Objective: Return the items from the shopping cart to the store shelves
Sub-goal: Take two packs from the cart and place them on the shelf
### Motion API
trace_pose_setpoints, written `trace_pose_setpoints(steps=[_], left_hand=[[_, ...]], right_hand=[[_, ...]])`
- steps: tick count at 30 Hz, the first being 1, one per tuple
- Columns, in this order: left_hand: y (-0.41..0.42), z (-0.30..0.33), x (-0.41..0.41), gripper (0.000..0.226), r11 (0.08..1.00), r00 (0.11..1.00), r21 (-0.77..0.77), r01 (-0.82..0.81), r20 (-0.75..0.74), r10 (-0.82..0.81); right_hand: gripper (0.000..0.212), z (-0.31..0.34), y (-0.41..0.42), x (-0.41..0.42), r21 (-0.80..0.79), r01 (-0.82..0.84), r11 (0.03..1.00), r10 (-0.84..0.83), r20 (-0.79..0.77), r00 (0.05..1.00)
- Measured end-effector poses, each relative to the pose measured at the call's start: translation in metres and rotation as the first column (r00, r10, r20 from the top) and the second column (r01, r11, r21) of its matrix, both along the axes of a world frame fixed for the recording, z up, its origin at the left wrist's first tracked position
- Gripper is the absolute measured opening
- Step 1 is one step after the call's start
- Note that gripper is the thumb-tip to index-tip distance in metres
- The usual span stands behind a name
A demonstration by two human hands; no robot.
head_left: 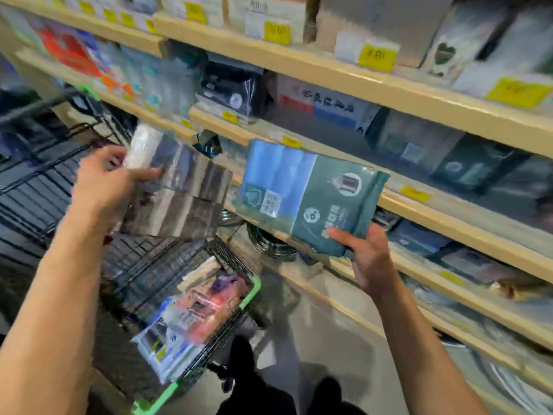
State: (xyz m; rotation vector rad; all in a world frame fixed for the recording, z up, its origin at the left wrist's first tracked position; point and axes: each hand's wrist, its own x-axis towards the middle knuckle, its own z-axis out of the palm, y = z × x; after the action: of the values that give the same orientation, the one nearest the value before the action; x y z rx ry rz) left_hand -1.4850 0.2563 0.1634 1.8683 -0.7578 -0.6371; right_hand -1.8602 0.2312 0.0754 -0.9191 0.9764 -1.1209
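Observation:
My left hand (103,182) grips a clear-wrapped pack of dark grey blocks (179,193) held above the black wire shopping cart (143,265). My right hand (366,253) holds a blue and teal flat package (302,196) by its lower right corner, in front of the tan shelf edge (419,205). Inside the cart's near end lie several blurred packages (191,319), one blue and white, one reddish.
Tan wooden shelves (344,79) with yellow price tags run across the right and top, packed with dark and white boxed goods. Metal pans (269,241) sit on a lower shelf. The cart has green corner bumpers (251,292). Grey floor lies between cart and shelves.

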Motion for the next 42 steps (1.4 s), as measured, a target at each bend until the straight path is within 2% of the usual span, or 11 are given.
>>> trace_pose_setpoints(steps=[7,11,15,21,24,27,32,36,38,40,42], left_hand=[[-0.042,0.03,-0.068,0.033,0.957,0.91,-0.114,0.267,-0.297,-0.289],[-0.067,0.021,-0.074,0.04,0.911,0.841,-0.139,0.388,-0.351,-0.412],[-0.101,0.014,-0.065,0.027,0.841,0.735,-0.203,0.502,-0.412,-0.538],[-0.161,-0.014,-0.046,0.013,0.789,0.585,-0.3,0.537,-0.541,-0.604],[-0.198,-0.025,-0.046,0.034,0.819,0.591,-0.295,0.492,-0.577,-0.564],[-0.229,-0.033,-0.049,0.022,0.798,0.57,-0.304,0.52,-0.572,-0.589],[-0.278,-0.031,-0.066,0.022,0.779,0.506,-0.342,0.526,-0.61,-0.61],[-0.312,-0.031,-0.08,0.038,0.751,0.543,-0.382,0.538,-0.524,-0.656],[-0.337,-0.048,-0.079,0.062,0.779,0.642,-0.359,0.514,-0.441,-0.627],[-0.349,-0.06,-0.083,0.066,0.807,0.763,-0.286,0.516,-0.275,-0.585],[-0.332,-0.051,-0.089,0.047,0.843,0.847,-0.082,0.531,0.027,-0.531]], right_hand=[[0.054,0.006,0.019,-0.047,0.07,0.144,0.987,-0.147,0.048,0.988],[0.031,0.011,0.025,-0.055,0.092,0.191,0.977,-0.199,0.078,0.977],[0.032,0.009,0.028,-0.056,0.139,0.214,0.967,-0.234,0.147,0.961],[0.049,-0.008,0.027,-0.041,0.162,0.284,0.945,-0.316,0.231,0.92],[0.034,-0.02,0.025,-0.031,0.139,0.33,0.934,-0.354,0.232,0.906],[0.037,-0.03,0.028,-0.025,0.143,0.351,0.925,-0.374,0.194,0.907],[0.036,-0.042,0.035,-0.019,0.144,0.392,0.909,-0.411,0.146,0.9],[0.041,-0.046,0.04,-0.017,0.124,0.415,0.901,-0.429,0.112,0.897],[0.039,-0.046,0.043,-0.016,0.113,0.421,0.9,-0.432,0.098,0.897],[0.042,-0.046,0.046,-0.013,0.102,0.422,0.901,-0.43,0.072,0.9],[0.045,-0.048,0.049,-0.012,0.096,0.433,0.896,-0.44,0.066,0.896]])
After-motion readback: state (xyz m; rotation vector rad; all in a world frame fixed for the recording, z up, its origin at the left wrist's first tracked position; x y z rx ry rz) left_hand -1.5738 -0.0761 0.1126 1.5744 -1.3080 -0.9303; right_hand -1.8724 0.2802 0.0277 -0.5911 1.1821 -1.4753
